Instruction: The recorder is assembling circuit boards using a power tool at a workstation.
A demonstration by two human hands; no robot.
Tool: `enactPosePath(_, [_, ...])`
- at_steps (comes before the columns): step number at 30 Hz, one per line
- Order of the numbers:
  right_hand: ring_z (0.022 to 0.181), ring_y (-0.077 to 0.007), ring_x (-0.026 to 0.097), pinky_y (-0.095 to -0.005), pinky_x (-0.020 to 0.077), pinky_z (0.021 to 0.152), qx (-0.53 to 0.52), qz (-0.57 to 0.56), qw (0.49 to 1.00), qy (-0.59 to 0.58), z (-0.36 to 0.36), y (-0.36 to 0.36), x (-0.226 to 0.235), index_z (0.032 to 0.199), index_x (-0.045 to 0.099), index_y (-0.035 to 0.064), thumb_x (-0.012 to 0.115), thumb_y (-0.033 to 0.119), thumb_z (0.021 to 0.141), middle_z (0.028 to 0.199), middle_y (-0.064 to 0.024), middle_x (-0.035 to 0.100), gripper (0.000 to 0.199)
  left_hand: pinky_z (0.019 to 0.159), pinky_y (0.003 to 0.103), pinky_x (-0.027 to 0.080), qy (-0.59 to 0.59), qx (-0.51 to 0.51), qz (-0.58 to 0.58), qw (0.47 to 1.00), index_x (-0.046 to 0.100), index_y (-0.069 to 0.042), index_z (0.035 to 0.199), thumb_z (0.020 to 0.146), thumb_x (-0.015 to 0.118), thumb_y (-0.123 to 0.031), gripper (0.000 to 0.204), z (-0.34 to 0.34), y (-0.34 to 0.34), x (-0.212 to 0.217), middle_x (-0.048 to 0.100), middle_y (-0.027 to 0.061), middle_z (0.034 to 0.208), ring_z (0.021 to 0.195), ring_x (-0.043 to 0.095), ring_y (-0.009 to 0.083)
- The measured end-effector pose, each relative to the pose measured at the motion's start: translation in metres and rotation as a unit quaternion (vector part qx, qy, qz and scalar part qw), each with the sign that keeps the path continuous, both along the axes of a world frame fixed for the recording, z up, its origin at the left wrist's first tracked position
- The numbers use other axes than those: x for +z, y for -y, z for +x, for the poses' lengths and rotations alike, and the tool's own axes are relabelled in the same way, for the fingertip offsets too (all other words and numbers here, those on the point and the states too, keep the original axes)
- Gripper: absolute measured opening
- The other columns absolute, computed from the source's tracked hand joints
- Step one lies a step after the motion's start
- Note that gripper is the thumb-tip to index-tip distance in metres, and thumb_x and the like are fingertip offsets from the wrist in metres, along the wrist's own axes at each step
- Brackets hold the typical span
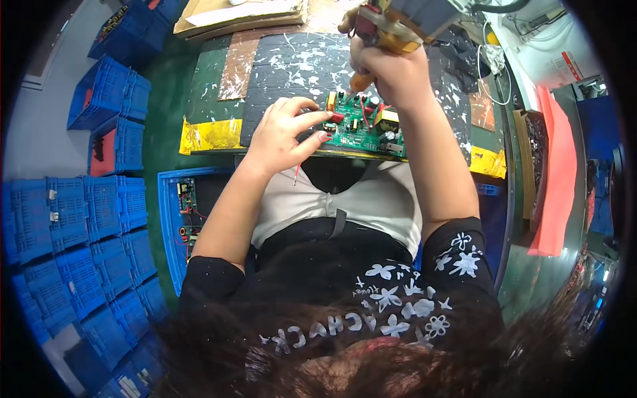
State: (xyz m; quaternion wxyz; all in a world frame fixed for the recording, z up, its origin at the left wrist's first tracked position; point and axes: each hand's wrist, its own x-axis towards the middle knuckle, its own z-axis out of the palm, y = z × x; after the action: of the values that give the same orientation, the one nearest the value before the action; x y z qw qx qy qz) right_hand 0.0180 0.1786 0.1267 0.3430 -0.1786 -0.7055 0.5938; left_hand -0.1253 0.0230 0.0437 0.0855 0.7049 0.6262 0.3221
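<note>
A green circuit board (355, 138) lies at the near edge of the worktable, crowded with parts, among them a yellow-wrapped transformer. My left hand (282, 136) grips its left side, index finger by a red component and thumb at the near corner. Below that thumb a red wire (296, 174) hangs over the table edge. My right hand (398, 73) is closed around what looks like a hot glue gun (398, 30), grey-bodied with amber-stained parts. Its orange nozzle (361, 81) points down at the far side of the board; whether the tip touches is unclear.
The dark table mat (285, 66) is spattered white, with yellow tape (212, 135) at the table's corners. A cardboard tray (239, 16) sits at the back. Blue crates (86, 212) stack up at left; a blue bin (174, 229) with more boards stands beside my left arm. Red sheeting (557, 172) hangs at right.
</note>
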Motion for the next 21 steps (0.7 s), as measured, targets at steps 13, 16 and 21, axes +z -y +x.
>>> enactPosePath(13, [0.059,-0.0081,0.054,-0.0239,0.0448,0.052,-0.042,-0.017,0.999,0.007,-0.001,0.001,-0.017,0.11,0.059,0.0021,0.056,0.002,0.081,0.086,-0.0031,0.062,0.03,0.08,0.036,0.043,0.003,-0.002,0.013,1.0,0.068,-0.012,0.102,0.073,0.067,-0.025,0.031,0.0,-0.005,-0.001,0.06,0.0071,0.099,0.087,0.054,0.025])
enactPosePath(16, [0.061,-0.0082,0.054,-0.0237,0.045,0.053,-0.051,0.026,0.998,-0.004,-0.001,-0.001,-0.021,0.111,0.059,0.0019,0.057,0.002,0.081,0.088,-0.0036,0.062,0.03,0.08,0.036,0.043,0.006,-0.007,0.016,1.0,0.068,-0.011,0.101,0.073,0.067,-0.024,0.031,0.0,-0.006,-0.001,0.061,0.0073,0.097,0.087,0.054,0.0254])
enactPosePath(21, [0.068,-0.0092,0.056,-0.024,0.0464,0.057,-0.037,0.028,0.998,-0.033,-0.002,-0.003,-0.022,0.112,0.058,0.0011,0.057,0.002,0.081,0.092,-0.005,0.062,0.032,0.08,0.036,0.043,0.006,-0.009,0.017,1.0,0.068,-0.011,0.101,0.072,0.067,-0.022,0.031,-0.001,-0.006,-0.002,0.061,0.0075,0.096,0.087,0.055,0.0256])
